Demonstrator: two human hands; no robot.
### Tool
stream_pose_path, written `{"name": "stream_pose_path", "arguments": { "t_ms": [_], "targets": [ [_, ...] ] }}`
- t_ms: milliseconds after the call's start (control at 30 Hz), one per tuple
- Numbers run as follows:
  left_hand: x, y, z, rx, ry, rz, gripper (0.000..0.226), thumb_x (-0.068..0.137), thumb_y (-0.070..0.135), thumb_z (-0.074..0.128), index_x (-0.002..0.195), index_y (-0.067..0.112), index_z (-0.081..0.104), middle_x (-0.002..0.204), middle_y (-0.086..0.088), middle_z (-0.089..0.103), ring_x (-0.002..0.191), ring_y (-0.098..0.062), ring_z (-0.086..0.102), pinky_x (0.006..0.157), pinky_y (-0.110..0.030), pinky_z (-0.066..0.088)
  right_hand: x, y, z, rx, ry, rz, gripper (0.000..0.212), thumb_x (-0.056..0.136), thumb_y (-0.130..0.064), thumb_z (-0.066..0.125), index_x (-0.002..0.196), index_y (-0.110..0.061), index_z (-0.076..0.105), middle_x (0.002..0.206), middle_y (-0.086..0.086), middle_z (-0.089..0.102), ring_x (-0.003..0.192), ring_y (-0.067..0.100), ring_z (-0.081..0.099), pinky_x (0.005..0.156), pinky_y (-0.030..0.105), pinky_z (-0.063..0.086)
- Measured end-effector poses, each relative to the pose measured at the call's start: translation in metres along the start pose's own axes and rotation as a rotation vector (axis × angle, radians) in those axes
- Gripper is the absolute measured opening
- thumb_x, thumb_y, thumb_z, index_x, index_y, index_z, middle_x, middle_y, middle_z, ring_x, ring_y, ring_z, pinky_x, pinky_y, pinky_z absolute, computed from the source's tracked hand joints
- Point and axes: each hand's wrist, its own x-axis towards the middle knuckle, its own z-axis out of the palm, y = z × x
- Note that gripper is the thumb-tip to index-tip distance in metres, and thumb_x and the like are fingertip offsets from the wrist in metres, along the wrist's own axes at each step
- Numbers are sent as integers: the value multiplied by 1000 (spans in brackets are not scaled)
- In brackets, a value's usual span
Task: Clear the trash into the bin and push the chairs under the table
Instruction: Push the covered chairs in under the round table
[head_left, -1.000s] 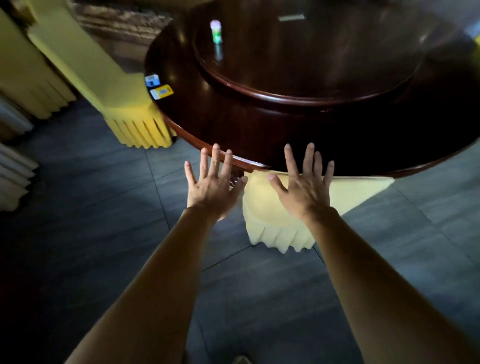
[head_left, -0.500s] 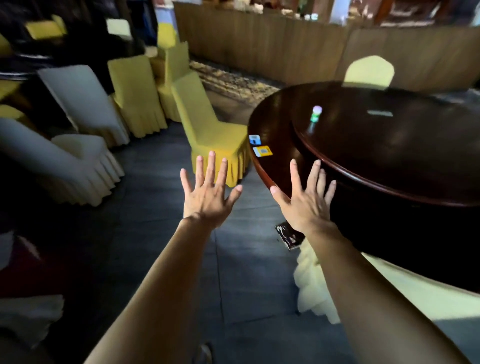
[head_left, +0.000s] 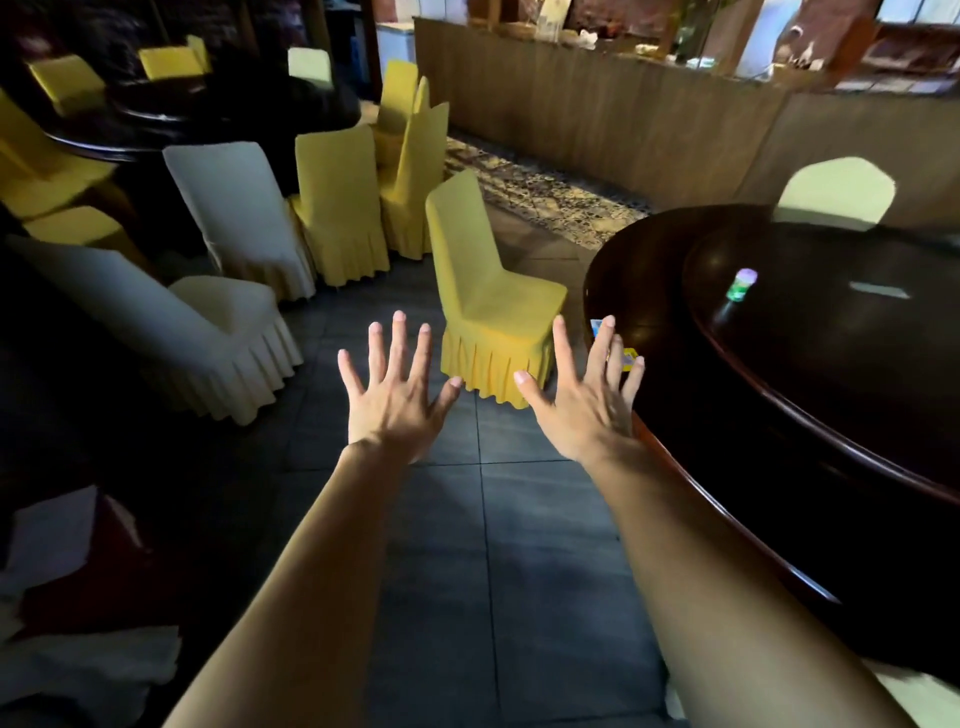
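The view is now turned up and to the left, away from the pale chair (head_left: 924, 691) that was looked down on a second ago. Only a sliver of it is seen, low under the table rim to the right of the right forearm, so that chair is judged to be pushed in.

Far left of the left hand, a white chair (head_left: 208, 332) is seen standing loose on the dark tiles, with more covered chairs grouped behind it. The left hand (head_left: 392, 400) is held out with fingers spread wide, grasping nothing, as it was before.

Beyond the gap between the two hands, a yellow chair (head_left: 488, 306) is seen standing clear of the table (head_left: 654, 260), its seat pointing toward the table edge. It is judged to be the next one to be pushed under.

The right hand (head_left: 582, 405) is likewise spread and empty, raised just in front of the table rim. Behind its fingertips, a small blue packet (head_left: 597, 326) and a yellow packet (head_left: 629, 358) are partly hidden at the table edge. These are taken to be trash still to be cleared.

Further right, on the raised turntable (head_left: 857, 364), a small green bottle (head_left: 740, 286) with a pale cap is seen, and a flat pale strip (head_left: 878, 290) past it. No bin is shown.

No brand or writing can be read: the print on the packets and bottle is blurred.
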Motion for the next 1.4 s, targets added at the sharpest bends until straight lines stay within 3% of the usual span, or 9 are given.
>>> {"name": "stream_pose_path", "arguments": {
  "t_ms": [200, 367, 633, 867, 1133, 1400],
  "targets": [
    [61, -30, 22, 5, -47, -53, 83, 91, 77, 2, 160, 31, -10, 167, 0, -27, 153, -28, -24, 118, -65, -10, 69, -26, 41, 5, -49, -35, 93, 82, -85, 1, 162, -38, -8, 169, 27, -13, 156, 43, 4, 122, 65, 1],
    [137, -47, 41, 21, -78, -82, 82, 94, 76, 6, 160, 31, -13, 165, -1, -31, 152, -28, -27, 117, -65, -13, 153, -39, 76, 35, -69, -54, 94, 79, -86, -3, 160, -39, -13, 168, 26, -15, 157, 42, 0, 122, 64, -3],
    [280, -55, 59, 17, -100, -152, 80, 97, 73, 11, 159, 30, -14, 164, -1, -33, 152, -28, -27, 119, -65, -11, 307, -59, 116, 48, -126, -57, 87, 90, -83, 13, 160, -39, -15, 167, 27, -18, 157, 42, -6, 121, 64, -7],
    [372, -78, 80, -11, -146, -202, 80, 96, 74, 9, 159, 31, -13, 165, -2, -30, 152, -28, -25, 119, -66, -9, 407, -93, 148, 62, -171, -96, 85, 92, -80, 15, 160, -39, -15, 168, 26, -15, 157, 41, -4, 122, 64, -6],
    [490, -149, 116, 28, -211, -223, 80, 98, 71, 16, 159, 29, -15, 166, -4, -28, 152, -31, -25, 119, -67, -7, 510, -148, 215, 52, -215, -94, 86, 92, -81, 15, 160, -39, -16, 169, 25, -13, 157, 42, -3, 121, 64, -7],
    [640, -243, 139, -4, -200, -159, 78, 99, 69, 17, 161, 28, -7, 169, -5, -19, 154, -32, -17, 120, -67, -5, 639, -224, 276, 47, -202, 38, 85, 90, -83, 14, 159, -42, -16, 169, 24, -11, 157, 42, -1, 121, 65, -5]
  ]
}}
